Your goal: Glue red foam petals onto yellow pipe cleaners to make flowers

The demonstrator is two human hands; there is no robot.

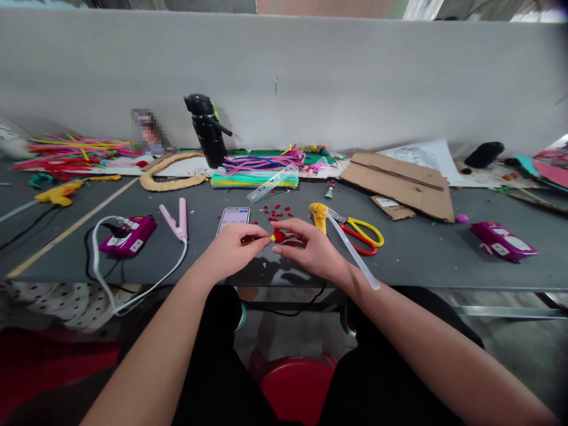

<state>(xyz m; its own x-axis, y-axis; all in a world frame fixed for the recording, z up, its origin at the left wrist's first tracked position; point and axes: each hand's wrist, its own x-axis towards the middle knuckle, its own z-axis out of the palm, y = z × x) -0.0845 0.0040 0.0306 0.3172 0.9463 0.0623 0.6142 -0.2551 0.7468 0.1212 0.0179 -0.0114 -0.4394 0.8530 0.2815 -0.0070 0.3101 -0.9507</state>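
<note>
A small red and yellow piece (278,237), perhaps a little fuzzy flower, is held between my two hands above the front of the table. My left hand (237,248) pinches its yellow end between thumb and forefinger. On the red end close the fingertips of my right hand (310,245). Several small red bits (277,211) lie scattered just beyond. A phone (234,217) showing a timer rests behind my left hand. Beside my right hand is a yellow glue gun (318,216) with a clear glue stick (355,254) sticking out, and scissors (361,234) with red and yellow handles.
Left stand a purple power strip (130,236) and a pink flat iron (176,220) with a white cord. Farther back are a black bottle (207,133), bundled pipe cleaners (255,179), a clear ruler (273,183) and cardboard (399,180). Another purple power strip (503,241) lies right.
</note>
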